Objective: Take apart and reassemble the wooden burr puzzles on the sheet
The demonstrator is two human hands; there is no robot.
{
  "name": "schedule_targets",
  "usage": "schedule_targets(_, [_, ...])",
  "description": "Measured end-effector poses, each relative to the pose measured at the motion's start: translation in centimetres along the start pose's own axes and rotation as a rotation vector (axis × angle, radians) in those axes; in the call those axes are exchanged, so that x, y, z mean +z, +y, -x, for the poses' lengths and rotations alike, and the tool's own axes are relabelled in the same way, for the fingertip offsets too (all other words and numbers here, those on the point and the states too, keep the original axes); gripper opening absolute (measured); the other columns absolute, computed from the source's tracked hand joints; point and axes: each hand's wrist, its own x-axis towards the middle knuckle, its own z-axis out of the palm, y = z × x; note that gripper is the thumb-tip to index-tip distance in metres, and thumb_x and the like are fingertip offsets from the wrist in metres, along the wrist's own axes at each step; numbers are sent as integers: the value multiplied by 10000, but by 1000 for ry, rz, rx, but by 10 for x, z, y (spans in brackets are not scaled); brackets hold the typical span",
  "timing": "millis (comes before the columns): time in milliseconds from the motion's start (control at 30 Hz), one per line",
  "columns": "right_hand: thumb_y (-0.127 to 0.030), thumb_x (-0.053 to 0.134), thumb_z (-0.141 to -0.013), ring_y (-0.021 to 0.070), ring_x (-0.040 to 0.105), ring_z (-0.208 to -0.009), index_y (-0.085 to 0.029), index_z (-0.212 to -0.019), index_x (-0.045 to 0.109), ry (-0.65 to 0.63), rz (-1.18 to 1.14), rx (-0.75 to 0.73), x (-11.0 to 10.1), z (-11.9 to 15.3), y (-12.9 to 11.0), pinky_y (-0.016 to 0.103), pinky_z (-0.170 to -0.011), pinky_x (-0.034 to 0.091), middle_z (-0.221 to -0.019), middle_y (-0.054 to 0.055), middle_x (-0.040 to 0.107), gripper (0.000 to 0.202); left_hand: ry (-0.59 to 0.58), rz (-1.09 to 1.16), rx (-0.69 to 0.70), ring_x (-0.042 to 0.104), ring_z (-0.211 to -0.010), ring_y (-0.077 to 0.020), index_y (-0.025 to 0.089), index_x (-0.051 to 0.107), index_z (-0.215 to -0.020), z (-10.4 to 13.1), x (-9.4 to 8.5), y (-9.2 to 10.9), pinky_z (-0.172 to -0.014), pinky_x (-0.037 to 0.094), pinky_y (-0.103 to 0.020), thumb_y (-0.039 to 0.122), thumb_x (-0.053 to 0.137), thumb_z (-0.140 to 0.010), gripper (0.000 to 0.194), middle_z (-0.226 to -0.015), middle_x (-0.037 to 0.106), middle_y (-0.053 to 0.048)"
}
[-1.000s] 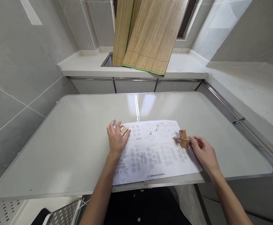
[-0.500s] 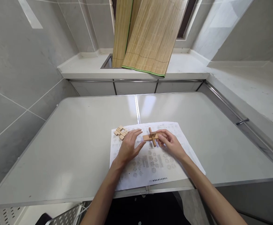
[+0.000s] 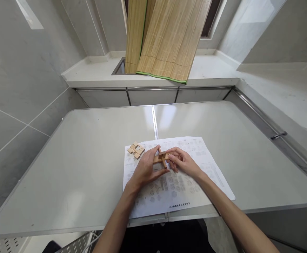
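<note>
Crossed wooden burr puzzle pieces (image 3: 162,158), a flat bar with others set across it, are between my two hands just above a printed sheet (image 3: 195,191). My left hand (image 3: 145,167) curves round their left side, with a fingertip at the upper end of the crosswise stick and the thumb by its lower end. At the right end of the flat bar, my right hand (image 3: 182,161) pinches the wood between thumb and fingers. Beyond my left hand lies a flat cluster of paler wooden pieces (image 3: 136,150), on the sheet's upper left corner.
A light folding table (image 3: 85,168) carries the sheet, with a metal seam (image 3: 154,121) down its middle. Behind it, a bamboo mat (image 3: 166,42) hangs over a white counter (image 3: 95,75) and a sink edge. Tiled walls stand on both sides.
The crossed wooden pieces and my right hand have moved left. My left hand, which was apart from the pieces with its fingers spread, has come round them.
</note>
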Motion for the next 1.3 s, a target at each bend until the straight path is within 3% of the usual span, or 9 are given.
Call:
schedule_targets(500, [-583,607,-1016,143,595,-480,-216,-1165,620,0,45,-9,-1,-1,2,298,-528,511,-667,-35,646,396,6,43,-58,634,-1268,-348,268,405,-1497,-4,-1,4,-1069,531,-534,471,854,-821,836,-1390,634,-138])
schedule_targets(833, [-587,580,-1021,105,502,-453,-223,-1063,638,56,141,14,1,-3,5,273,-492,422,-713,-33,638,371,21,0,-56,670,-1159,-339,249,474,-1418,-5,0,4,-1003,557,-499,439,868,-774,778,-1252,678,-117])
schedule_targets(1067, [-604,551,-1033,127,536,-469,-230,-1083,638,45,164,0,1,-2,2,292,-546,459,-646,-46,618,388,-2,13,-44,659,-1220,-357,266,416,-1499,-4,1,1,-1033,543,-524,455,865,-789,861,-1333,660,-137])
schedule_targets(1300, [-602,481,-1057,153,485,-491,-234,-1091,639,47,263,-28,3,-2,5,291,-528,384,-573,-59,521,401,-7,-12,1,643,-1270,-376,293,406,-1527,-3,5,-4,-1070,527,-546,528,924,-728,981,-1396,651,-140])
